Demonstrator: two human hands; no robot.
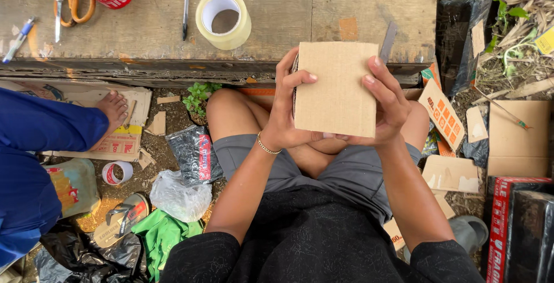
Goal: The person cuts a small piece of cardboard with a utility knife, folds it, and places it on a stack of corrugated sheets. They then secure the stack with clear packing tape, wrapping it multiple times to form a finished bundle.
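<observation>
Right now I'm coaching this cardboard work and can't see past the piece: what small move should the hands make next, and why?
Probably lower the cardboard piece onto the wooden table. Both the left hand and the right hand grip its edges in mid-air above the lap, so neither is free to reach the clear tape roll just ahead.

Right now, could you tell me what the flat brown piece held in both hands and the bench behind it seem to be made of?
The flat brown rectangular piece looks like corrugated cardboard: matte, with faint parallel ribbing. The left hand and right hand hold its sides. The worn grey-brown bench appears to be unfinished wood, showing grain, stains and plank seams.
</observation>
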